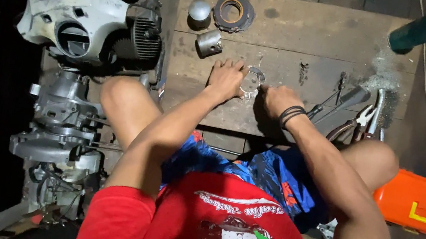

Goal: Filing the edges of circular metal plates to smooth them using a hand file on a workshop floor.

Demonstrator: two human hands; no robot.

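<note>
Head view showed both hands down on a wooden board (293, 52) on the floor. Left hand (227, 78) lay flat, fingers (231, 66) spread and released, pressing the left edge of a thin metal ring gasket (253, 81). Right hand (278, 99) w/ fingers curled, pinching the gasket's right edge. Gasket sat flat on the board btwn the two hands. Piston (209, 43) and dome cap (199, 10) just beyond; pliers (359, 124) near the right wrist. Engine (82, 23) at left; orange toolbox (424, 205) at right.

Single head-worn view, looked steeply down from above, close over lap and wooden board (293, 52) ahead.
</note>
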